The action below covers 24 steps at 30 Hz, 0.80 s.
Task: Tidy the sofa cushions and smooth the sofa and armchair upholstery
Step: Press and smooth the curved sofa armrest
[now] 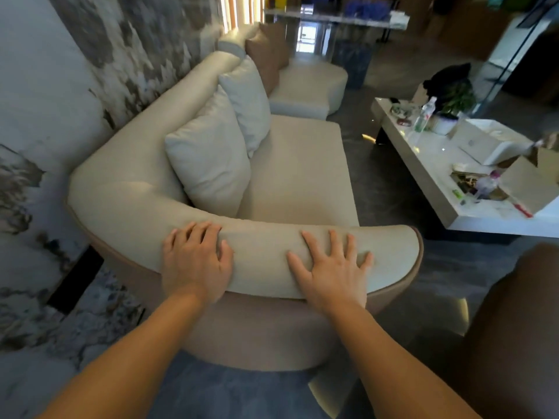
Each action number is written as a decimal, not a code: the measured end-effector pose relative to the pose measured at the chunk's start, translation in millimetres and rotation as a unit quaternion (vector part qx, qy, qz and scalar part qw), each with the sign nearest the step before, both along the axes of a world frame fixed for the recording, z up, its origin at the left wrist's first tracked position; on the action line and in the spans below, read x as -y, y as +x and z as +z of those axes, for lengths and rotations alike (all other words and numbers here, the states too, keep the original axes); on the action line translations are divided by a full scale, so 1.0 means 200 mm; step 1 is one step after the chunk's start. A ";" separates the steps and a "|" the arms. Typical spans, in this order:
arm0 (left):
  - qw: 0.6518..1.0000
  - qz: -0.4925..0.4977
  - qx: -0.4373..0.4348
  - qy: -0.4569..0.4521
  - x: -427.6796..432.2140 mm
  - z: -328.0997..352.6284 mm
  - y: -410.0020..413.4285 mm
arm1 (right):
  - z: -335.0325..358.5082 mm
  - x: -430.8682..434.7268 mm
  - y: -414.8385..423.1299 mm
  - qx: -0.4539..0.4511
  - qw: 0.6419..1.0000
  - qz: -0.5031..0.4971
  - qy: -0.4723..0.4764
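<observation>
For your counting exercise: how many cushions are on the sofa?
4: a cream cushion nearest, a second cream one behind it, then two brown ones farther along. Others may be hidden behind these.

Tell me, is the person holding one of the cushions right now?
No, both the left hand and right hand lie flat on the sofa arm.

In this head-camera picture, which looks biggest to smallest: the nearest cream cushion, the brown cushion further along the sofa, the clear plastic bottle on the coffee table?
As they appear in the head view:
1. Nearest cream cushion, clearly largest.
2. Brown cushion, smaller in the picture, though it sits farther away, so its true size may be similar.
3. Clear plastic bottle, smallest.
</observation>
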<state>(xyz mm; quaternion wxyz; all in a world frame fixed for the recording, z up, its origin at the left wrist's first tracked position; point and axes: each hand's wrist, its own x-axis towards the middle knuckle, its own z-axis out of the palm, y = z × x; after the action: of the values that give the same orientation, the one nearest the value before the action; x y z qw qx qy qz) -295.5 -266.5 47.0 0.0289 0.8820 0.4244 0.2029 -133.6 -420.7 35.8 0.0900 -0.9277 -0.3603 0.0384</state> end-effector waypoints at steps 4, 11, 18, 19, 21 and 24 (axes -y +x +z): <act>1.000 0.000 -0.004 -0.006 -0.03 0.03 -0.01 | 0.03 -0.02 -0.02 0.021 0.999 -0.024 0.013; 0.998 -0.024 -0.034 -0.054 -0.08 0.02 -0.02 | 0.03 -0.05 -0.02 0.010 0.998 -0.049 -0.025; 0.999 -0.011 0.005 -0.043 -0.19 0.02 0.11 | 0.01 -0.20 0.10 0.025 0.998 -0.047 -0.015; 0.999 -0.009 0.016 -0.041 -0.20 0.01 0.13 | 0.01 -0.21 0.12 0.030 0.998 -0.048 -0.009; 0.999 -0.009 0.027 -0.035 -0.22 0.01 0.16 | 0.00 -0.23 0.16 0.034 0.999 -0.042 -0.002; 0.999 -0.010 0.027 -0.026 -0.25 0.01 0.20 | 0.02 -0.26 0.19 0.036 0.999 -0.034 0.001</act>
<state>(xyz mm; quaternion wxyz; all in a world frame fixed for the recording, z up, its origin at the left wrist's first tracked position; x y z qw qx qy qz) -256.3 -216.0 48.4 0.0651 0.8794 0.4196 0.2152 -96.0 -369.5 39.2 0.0790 -0.9401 -0.3316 0.0018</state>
